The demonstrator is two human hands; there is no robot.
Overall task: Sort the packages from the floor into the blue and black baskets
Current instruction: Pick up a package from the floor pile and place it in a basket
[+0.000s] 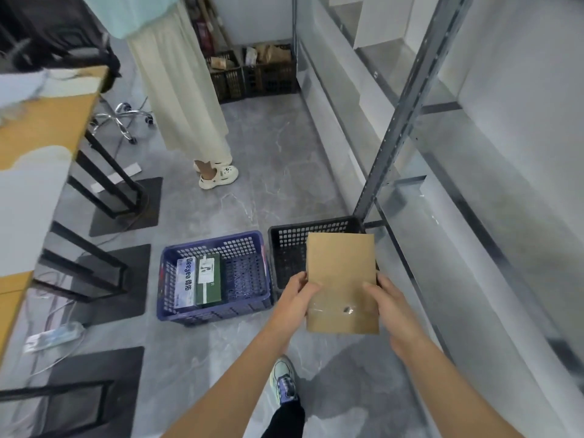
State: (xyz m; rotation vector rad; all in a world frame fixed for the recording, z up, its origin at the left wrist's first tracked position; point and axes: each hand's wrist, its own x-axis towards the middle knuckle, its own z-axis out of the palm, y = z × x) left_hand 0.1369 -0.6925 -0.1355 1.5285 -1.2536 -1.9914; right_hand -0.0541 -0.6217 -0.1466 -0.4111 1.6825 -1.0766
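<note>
Mid-sort: brown package (342,273) over black basket (286,238).
Clasped at its edges by left grip (295,294) and right grip (390,306); two boxes (199,281) already in blue basket (211,242) alongside.

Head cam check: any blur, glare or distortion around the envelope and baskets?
Head view: wide-angle bowing bends the shelf post and desk; centre sharp, box print in the blue basket legible; tape glint on the brown envelope; soft shadow on the floor beneath it.

left hand (297,295) and right hand (390,300), extended forward, pinch the package (341,267).
</note>
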